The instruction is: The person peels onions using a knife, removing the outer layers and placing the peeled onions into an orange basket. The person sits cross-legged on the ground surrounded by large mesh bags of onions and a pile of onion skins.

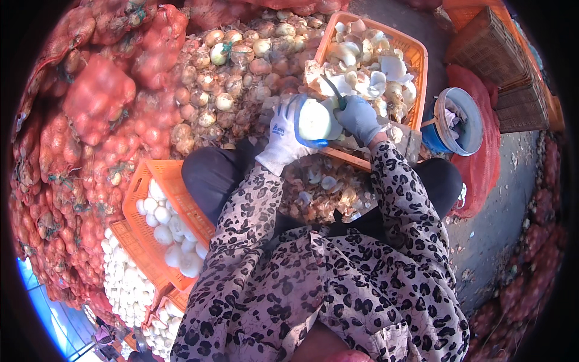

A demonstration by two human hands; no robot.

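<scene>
My left hand [286, 129], in a white glove with blue edging, is closed around a peeled pale onion [313, 119]. Close at its right, my right hand [358, 116] in a grey-blue glove grips a knife [334, 87] with a dark green handle; its curved blade points up and left. A pale layer of onion lies between the onion and my right hand. Just beyond both hands stands an orange plastic crate [423, 68] with onion skins and peeled outer layers [371, 81]. Unpeeled onions [225, 102] are heaped beyond my left hand.
Red mesh sacks of onions [99, 86] are piled at left. An orange crate [169, 169] of peeled onions [163, 215] stands by my left knee, more crates behind it. A blue-and-white bucket [477, 122] with cloth is at right, beside stacked brown crates [488, 50]. Skins litter the ground between my legs.
</scene>
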